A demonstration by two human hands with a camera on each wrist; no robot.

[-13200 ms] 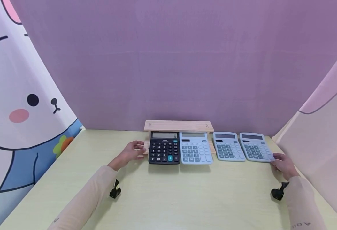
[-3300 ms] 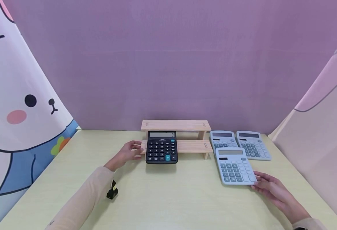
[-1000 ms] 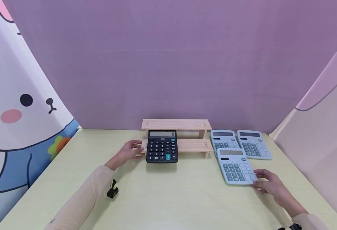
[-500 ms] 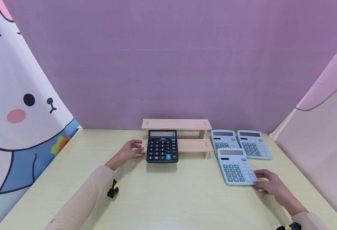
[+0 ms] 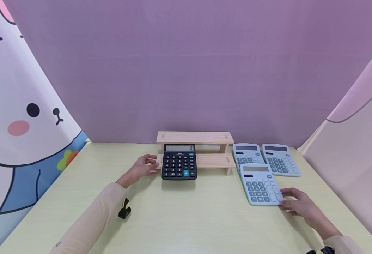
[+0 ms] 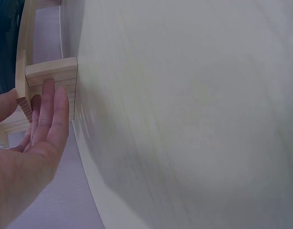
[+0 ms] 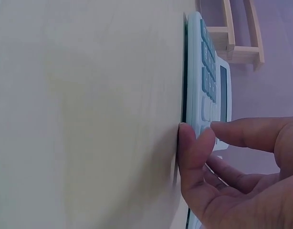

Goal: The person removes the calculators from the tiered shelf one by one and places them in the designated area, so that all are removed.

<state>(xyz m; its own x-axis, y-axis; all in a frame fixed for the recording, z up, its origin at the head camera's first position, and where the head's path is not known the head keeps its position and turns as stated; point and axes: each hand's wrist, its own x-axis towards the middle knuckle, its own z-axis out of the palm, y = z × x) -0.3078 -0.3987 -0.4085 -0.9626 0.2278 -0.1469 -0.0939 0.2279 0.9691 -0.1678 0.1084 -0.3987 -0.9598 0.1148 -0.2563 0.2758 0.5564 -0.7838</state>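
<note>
Before a purple backdrop (image 5: 186,67), the left hand (image 5: 138,170) is pinching a wooden stand (image 5: 215,161); the right hand (image 5: 300,205), pinching the front blue calculator (image 5: 260,186), is seemingly setting it down, likely needing release.

Light-blue calculator (image 5: 260,185), keys up, right of two-tier wooden rack (image 5: 195,137); whether its top rests on pale calculator (image 5: 247,153) behind, hard to tell; black calculator (image 5: 179,163), display 0, overhanging rack's front

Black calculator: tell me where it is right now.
In the head view, the black calculator sits on the left half of the wooden rack, just right of the left hand.
</note>
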